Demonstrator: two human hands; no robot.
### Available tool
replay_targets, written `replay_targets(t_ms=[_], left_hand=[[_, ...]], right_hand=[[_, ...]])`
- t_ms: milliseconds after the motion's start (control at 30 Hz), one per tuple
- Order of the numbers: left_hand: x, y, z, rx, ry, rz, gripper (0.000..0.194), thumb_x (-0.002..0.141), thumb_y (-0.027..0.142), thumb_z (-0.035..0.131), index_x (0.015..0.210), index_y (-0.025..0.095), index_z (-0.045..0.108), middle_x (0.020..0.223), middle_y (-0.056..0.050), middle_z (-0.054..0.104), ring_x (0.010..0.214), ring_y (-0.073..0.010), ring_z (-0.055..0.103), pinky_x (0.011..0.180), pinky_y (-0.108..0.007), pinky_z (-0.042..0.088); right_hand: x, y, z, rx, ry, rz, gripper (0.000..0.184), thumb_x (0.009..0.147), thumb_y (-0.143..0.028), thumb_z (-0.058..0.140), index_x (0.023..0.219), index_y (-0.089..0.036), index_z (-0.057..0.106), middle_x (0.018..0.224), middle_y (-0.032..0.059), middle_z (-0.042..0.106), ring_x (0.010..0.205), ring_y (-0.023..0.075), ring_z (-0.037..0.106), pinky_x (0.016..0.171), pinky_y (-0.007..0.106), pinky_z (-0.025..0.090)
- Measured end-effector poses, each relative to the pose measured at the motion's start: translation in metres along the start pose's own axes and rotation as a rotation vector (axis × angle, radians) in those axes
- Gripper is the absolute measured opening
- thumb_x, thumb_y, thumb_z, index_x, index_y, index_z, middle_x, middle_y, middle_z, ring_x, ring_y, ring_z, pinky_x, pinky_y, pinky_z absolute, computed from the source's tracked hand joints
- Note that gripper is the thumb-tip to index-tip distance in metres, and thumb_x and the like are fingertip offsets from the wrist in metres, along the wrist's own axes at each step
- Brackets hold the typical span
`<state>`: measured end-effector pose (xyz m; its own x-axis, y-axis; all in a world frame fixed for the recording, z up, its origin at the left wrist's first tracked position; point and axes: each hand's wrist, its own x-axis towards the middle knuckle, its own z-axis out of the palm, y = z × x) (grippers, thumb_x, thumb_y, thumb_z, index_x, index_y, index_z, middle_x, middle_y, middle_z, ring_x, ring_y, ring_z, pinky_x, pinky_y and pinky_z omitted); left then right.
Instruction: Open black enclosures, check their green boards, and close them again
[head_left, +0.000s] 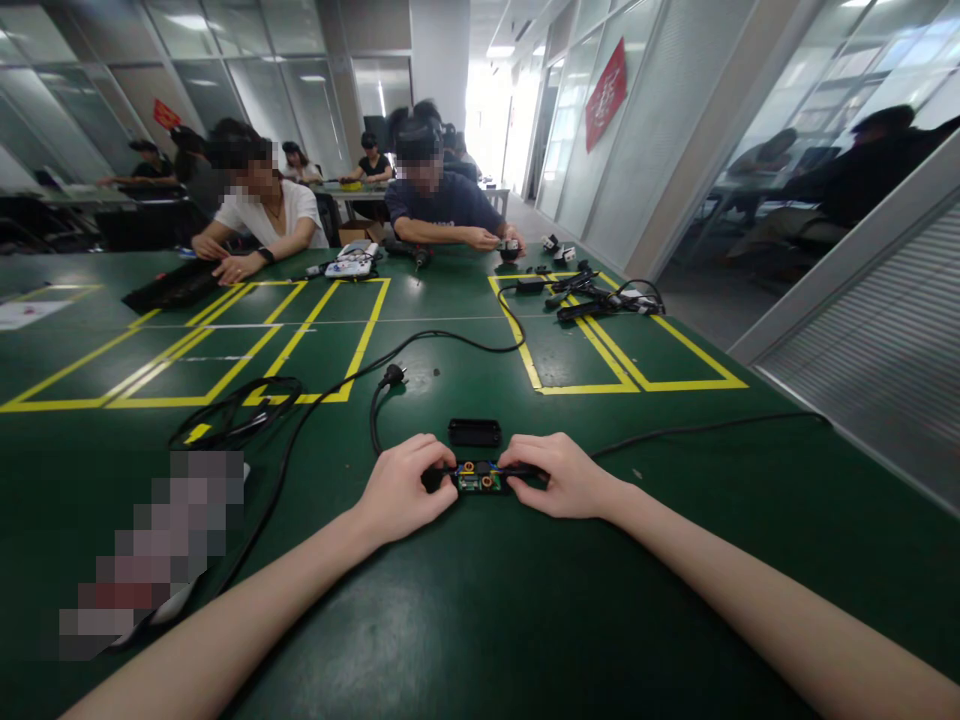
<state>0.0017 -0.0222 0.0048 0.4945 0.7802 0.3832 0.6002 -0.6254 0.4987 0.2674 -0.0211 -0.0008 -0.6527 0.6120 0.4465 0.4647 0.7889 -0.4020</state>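
On the green table in front of me lies an opened power adapter (481, 482), its circuit board with copper coils showing in the black lower shell. My left hand (409, 487) pinches the adapter's left end, where a black cable comes in. At the opposite end, my right hand (561, 476) has its thumb and fingers closed around the other black cable (526, 471) close to the shell. Just beyond the board sits a black plastic cover (475, 432), hollow side showing, touched by neither hand. A power plug (393, 375) stands on its cord behind my left hand.
A coiled black cable (236, 410) and a blurred-out long object (161, 545) lie to the left. Yellow tape (360, 345) marks rectangles on the table. More adapters and cables (592, 298) are heaped at back right. Two people work across the table, near a power drill (420, 258).
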Motion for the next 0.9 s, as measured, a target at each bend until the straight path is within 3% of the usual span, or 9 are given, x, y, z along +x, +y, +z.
replay_targets(t_ms=[333,633,700,800,900], left_hand=[[-0.001,-0.002,0.0,-0.008,0.017,0.057,0.011,0.082,0.014,0.057,0.078,0.02,0.066,0.077,-0.001,0.064,0.071,-0.0161,0.061,0.062,-0.026,0.044],[0.0,-0.001,0.001,0.041,0.021,0.15,0.014,0.083,0.012,0.054,0.074,0.019,0.061,0.077,-0.002,0.064,0.071,-0.0164,0.06,0.064,-0.026,0.045],[0.0,0.0,0.001,0.035,0.033,0.155,0.014,0.084,0.013,0.054,0.074,0.019,0.061,0.077,-0.002,0.064,0.071,-0.0165,0.06,0.064,-0.026,0.045],[0.0,0.0,0.002,0.021,0.059,0.128,0.016,0.089,0.014,0.053,0.077,0.02,0.062,0.076,-0.002,0.065,0.073,-0.017,0.062,0.066,-0.027,0.047],[0.0,-0.002,0.003,0.036,0.079,0.071,0.013,0.091,0.016,0.053,0.088,0.019,0.065,0.086,-0.004,0.068,0.081,-0.0194,0.065,0.073,-0.03,0.051]], right_hand=[[0.002,0.002,0.0,0.062,0.059,0.048,0.01,0.091,-0.014,0.057,0.085,-0.021,0.061,0.075,0.0015,0.063,0.064,0.0149,0.058,0.06,0.026,0.045],[0.003,0.003,0.0,0.022,0.026,-0.006,0.016,0.093,-0.013,0.054,0.08,-0.02,0.061,0.077,0.0033,0.064,0.07,0.0162,0.061,0.064,0.027,0.047],[0.004,0.004,0.002,0.011,0.071,0.035,0.014,0.095,-0.015,0.054,0.087,-0.02,0.065,0.082,0.0046,0.066,0.074,0.0173,0.063,0.068,0.028,0.05],[0.006,0.006,0.008,-0.079,0.155,0.16,0.024,0.097,-0.022,0.058,0.119,-0.021,0.068,0.11,0.0117,0.069,0.1,0.0244,0.066,0.087,0.04,0.055],[0.006,0.009,0.014,-0.177,0.105,0.231,0.034,0.098,-0.026,0.06,0.131,-0.024,0.067,0.133,0.015,0.065,0.119,0.0309,0.06,0.098,0.052,0.053]])
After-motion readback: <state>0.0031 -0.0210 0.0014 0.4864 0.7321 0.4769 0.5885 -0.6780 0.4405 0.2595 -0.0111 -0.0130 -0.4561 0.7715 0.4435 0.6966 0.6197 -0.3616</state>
